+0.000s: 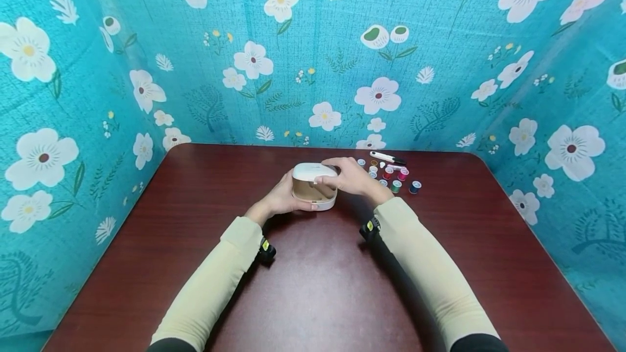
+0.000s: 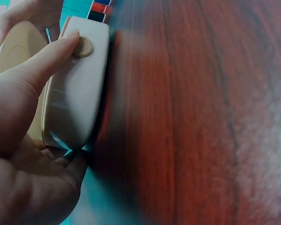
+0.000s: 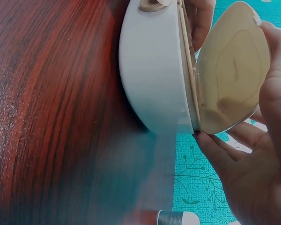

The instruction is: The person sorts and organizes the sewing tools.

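Observation:
A white oval case (image 1: 325,206) with a tan inside stands on the table with its lid partly raised. My left hand (image 1: 281,196) grips the case's base from the left, thumb across its front. In the left wrist view that thumb lies on a round tan button (image 2: 83,47) on the case's front wall. From the right, my right hand (image 1: 354,177) holds the raised lid (image 1: 308,171) by its edge, with the thumb at the front rim. The lid's smooth tan underside (image 3: 236,70) faces the right wrist camera. Most of the case's inside is hidden in shadow.
Right of the case lie several small thread spools, among them a green spool (image 1: 396,186), a dark blue spool (image 1: 415,187) and a pink spool (image 1: 403,174). Behind them lies a slim white and black tool (image 1: 386,157). A flowered turquoise cloth (image 1: 293,96) hangs around the table.

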A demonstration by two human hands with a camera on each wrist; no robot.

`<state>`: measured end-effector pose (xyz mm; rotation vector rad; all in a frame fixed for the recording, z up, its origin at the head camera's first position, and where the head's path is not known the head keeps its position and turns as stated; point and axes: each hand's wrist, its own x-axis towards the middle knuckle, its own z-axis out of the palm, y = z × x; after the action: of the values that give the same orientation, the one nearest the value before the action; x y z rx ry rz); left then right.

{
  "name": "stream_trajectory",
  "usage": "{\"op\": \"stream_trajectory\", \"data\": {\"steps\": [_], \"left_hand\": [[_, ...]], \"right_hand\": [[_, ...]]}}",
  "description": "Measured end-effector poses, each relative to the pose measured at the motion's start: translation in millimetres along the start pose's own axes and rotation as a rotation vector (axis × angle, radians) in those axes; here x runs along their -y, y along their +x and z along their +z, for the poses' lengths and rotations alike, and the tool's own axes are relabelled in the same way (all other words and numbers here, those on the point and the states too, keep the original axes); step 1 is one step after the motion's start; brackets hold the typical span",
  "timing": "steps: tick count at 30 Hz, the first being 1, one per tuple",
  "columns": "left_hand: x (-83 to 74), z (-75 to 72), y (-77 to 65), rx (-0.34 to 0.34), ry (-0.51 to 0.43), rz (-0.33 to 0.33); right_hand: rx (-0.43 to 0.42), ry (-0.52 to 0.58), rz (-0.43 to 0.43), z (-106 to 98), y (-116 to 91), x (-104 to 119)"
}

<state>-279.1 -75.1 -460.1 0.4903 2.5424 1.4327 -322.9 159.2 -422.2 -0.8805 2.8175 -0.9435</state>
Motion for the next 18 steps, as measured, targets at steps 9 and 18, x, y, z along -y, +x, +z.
{"op": "stream_trajectory", "data": {"steps": [9, 18], "left_hand": [[0.6, 0.7, -0.3, 0.026, 0.018, -0.021], [-0.3, 2.8, 3.2, 0.001, 0.026, 0.003]], "right_hand": [[-0.048, 0.037, -0.027, 1.9, -1.6, 0.3], [-0.088, 0.060, -0.031, 0.5, 0.7, -2.3]]}}
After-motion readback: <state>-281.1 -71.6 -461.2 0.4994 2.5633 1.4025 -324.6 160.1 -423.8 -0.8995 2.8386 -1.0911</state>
